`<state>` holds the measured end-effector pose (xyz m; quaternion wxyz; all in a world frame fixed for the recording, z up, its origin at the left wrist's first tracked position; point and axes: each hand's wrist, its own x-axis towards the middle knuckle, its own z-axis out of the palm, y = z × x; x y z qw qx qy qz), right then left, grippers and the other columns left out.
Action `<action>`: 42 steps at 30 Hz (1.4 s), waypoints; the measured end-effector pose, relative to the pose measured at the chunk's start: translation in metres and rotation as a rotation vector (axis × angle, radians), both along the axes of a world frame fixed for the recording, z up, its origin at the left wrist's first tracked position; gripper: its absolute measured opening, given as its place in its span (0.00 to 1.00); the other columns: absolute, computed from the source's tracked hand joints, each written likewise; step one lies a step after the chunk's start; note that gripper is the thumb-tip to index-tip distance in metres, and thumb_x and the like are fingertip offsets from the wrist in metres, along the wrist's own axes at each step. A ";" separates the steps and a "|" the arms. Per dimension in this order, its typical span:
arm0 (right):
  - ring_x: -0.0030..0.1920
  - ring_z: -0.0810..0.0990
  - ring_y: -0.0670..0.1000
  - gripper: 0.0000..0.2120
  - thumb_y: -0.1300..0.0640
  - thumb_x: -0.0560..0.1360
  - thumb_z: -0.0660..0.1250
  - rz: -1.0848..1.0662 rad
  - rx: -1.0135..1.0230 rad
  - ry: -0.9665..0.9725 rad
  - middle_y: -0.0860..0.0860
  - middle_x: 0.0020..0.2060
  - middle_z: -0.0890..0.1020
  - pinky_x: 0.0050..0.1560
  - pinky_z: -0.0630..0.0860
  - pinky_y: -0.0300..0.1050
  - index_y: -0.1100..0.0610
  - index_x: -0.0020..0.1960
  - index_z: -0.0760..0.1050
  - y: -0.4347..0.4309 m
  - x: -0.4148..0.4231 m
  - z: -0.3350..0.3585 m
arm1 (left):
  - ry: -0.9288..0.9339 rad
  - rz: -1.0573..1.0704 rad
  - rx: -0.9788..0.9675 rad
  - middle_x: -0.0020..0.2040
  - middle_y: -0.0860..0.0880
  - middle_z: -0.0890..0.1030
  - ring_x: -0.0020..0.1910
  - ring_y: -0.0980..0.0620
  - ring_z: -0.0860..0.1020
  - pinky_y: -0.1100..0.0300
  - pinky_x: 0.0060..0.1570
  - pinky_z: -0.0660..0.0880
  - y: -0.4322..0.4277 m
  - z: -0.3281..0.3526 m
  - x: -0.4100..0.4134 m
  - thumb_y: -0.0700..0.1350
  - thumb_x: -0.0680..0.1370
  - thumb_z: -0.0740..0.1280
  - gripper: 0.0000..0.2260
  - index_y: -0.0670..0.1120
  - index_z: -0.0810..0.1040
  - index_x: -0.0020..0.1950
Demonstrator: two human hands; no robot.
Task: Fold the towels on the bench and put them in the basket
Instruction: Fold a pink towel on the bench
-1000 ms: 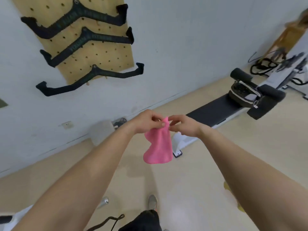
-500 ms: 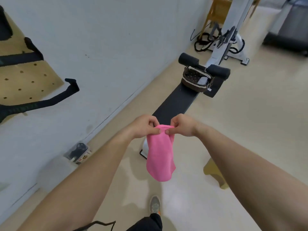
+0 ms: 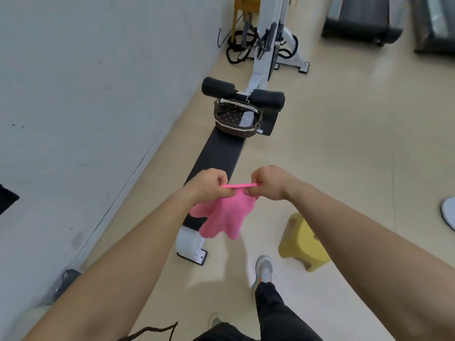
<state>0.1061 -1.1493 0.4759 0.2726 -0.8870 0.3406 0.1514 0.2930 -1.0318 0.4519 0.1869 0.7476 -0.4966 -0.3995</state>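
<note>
A small pink towel [image 3: 225, 217] hangs in the air over the near end of the black bench [image 3: 219, 156]. My left hand [image 3: 209, 182] and my right hand [image 3: 267, 182] each pinch its top edge, which is stretched in a thin line between them. The rest of the cloth droops below my fingers. A dark wicker basket [image 3: 236, 118] with a dotted lining stands at the bench's far end, against the black foam rollers [image 3: 242, 93]. Something pale lies inside it.
A white wall runs along the left. A yellow plastic stool [image 3: 301, 242] stands on the floor right of the bench foot. A white exercise machine [image 3: 270, 38] with black cables is beyond the bench. Treadmills [image 3: 362, 20] sit at the top right. My shoe [image 3: 264, 268] is near the stool.
The view has swung right and down, away from the pegboard toward the bench and basket. My hands have drawn apart, pulling the towel's top edge taut over the bench.
</note>
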 end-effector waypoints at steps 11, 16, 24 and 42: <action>0.33 0.70 0.52 0.20 0.47 0.76 0.67 0.147 0.104 -0.005 0.49 0.29 0.71 0.34 0.64 0.46 0.55 0.32 0.66 -0.179 0.022 -0.001 | -0.314 0.065 0.088 0.36 0.53 0.75 0.36 0.50 0.73 0.54 0.37 0.69 -0.147 0.014 0.017 0.58 0.74 0.69 0.15 0.51 0.69 0.36; 0.33 0.71 0.51 0.23 0.40 0.78 0.64 0.125 0.185 -0.003 0.50 0.30 0.73 0.35 0.66 0.45 0.56 0.34 0.66 -0.245 0.045 -0.010 | -0.217 0.185 0.196 0.35 0.53 0.75 0.34 0.51 0.73 0.55 0.36 0.69 -0.186 0.012 0.062 0.61 0.75 0.66 0.17 0.50 0.70 0.37; 0.39 0.74 0.53 0.22 0.38 0.77 0.63 0.240 0.067 0.182 0.50 0.36 0.76 0.40 0.68 0.46 0.54 0.35 0.67 -0.349 0.113 -0.037 | -0.250 0.239 0.274 0.35 0.51 0.74 0.35 0.51 0.71 0.55 0.38 0.68 -0.251 -0.013 0.137 0.64 0.75 0.66 0.21 0.48 0.70 0.35; 0.45 0.78 0.54 0.08 0.63 0.77 0.60 0.790 -0.012 0.325 0.49 0.39 0.79 0.45 0.72 0.45 0.51 0.45 0.75 -0.425 0.297 -0.067 | -0.057 0.925 0.326 0.43 0.50 0.82 0.41 0.52 0.79 0.59 0.40 0.73 -0.213 -0.038 0.178 0.52 0.75 0.73 0.08 0.50 0.78 0.47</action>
